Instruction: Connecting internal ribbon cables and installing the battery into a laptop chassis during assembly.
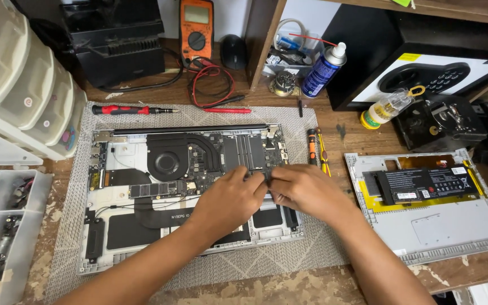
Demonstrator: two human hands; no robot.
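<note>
An opened silver laptop (pixel 108 200) lies bottom-up on a grey mesh mat (pixel 306 121), its fan (pixel 166 162), dark board and flat cables exposed. My left hand (pixel 230 197) and my right hand (pixel 306 191) meet over the board's right middle part. Both pinch a small dark part (pixel 268 176) between their fingertips, just below the memory area. What exactly the part is stays hidden by the fingers.
The removed bottom cover (pixel 441 226) with a black battery lies right. A red-handled screwdriver (pixel 128 109) lies above the laptop, small orange drivers (pixel 313 146) beside it. An orange multimeter (pixel 196 29), spray can (pixel 322 70), glue bottle (pixel 384 108) and parts drawers (pixel 7 226) surround the mat.
</note>
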